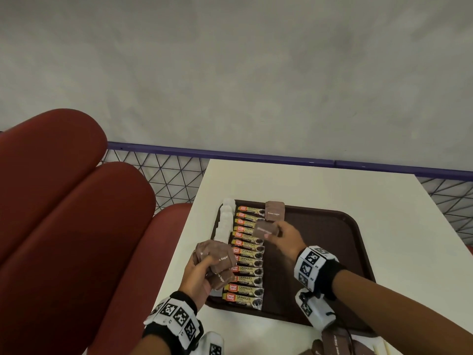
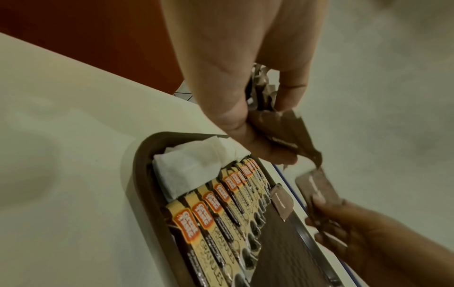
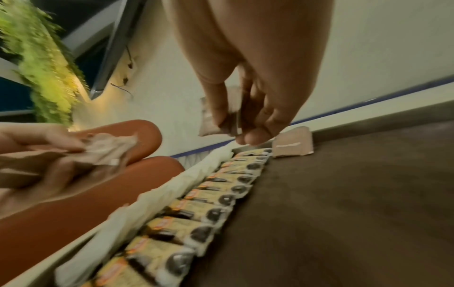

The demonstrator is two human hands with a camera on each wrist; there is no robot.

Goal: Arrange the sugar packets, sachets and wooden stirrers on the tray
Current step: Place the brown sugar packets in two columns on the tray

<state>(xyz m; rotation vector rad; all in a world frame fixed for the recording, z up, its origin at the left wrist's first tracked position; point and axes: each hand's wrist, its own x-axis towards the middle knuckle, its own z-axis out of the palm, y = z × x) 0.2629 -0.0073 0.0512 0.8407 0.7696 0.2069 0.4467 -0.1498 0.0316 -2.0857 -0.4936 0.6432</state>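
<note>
Starting the brown-sugar column, I have one brown sugar packet [image 1: 275, 211] already lying at the far edge of the tray [image 1: 340, 226], just right of the coffee row. My right hand [image 1: 282, 237] pinches a second packet [image 1: 265, 229] between thumb and fingertips, hovering just nearer me than the first. My left hand [image 1: 202, 274] is curled round a bunch of brown packets [image 1: 217, 262] held over the tray's left edge; I count at least three there, though the bunch is too crumpled to be sure. The next move, as I judge it, is to lay the pinched packet flat, squared under the first and beside the sachets, then draw another from the bunch. Counting the rest: about twelve coffee granule sachets [image 1: 247, 260] in one overlapping column, a column of white packets [image 1: 225, 221] along the left rim, too blended to count. Near the bottom edge more brown packets [image 1: 332, 342] and pale wooden stirrers [image 1: 384, 348] lie on the table [image 1: 294, 180], off the tray.
</note>
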